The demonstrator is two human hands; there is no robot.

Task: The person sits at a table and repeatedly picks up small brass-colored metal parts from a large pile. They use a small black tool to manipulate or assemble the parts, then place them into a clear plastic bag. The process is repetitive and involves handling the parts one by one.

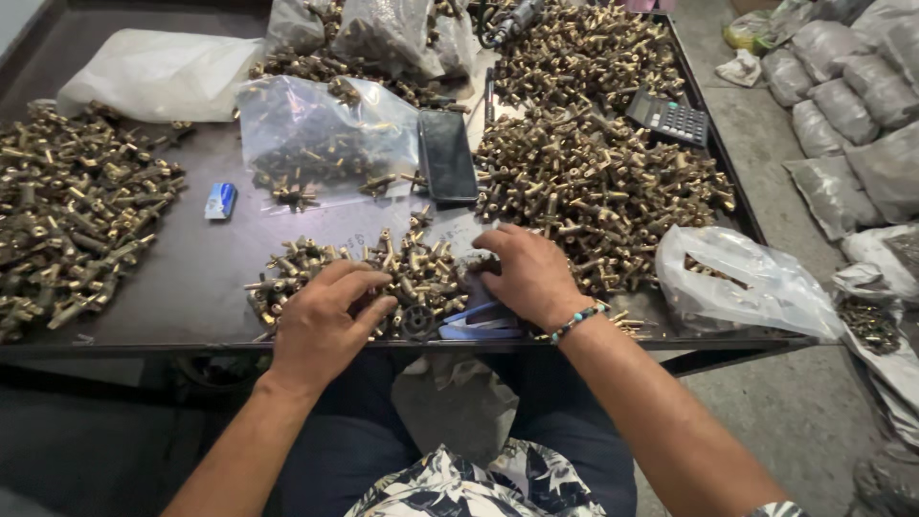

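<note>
My left hand (327, 321) rests palm down on a small heap of brass fittings (402, 268) near the front edge of the dark metal table (191, 287), fingers curled over a few pieces. My right hand (528, 275), with a beaded bracelet at the wrist, lies on the right side of the same heap, its fingers bent over a fitting and a dark part. Under it lies a blue and white strip (479, 321). A black round part (417, 321) sits between both hands.
Large piles of brass fittings lie at the left (72, 211) and right (593, 182). A black phone (447, 155), a calculator (668, 119), a small blue box (220, 200) and clear plastic bags (316, 134) sit on the table. Filled grey bags (842, 105) lie on the floor at right.
</note>
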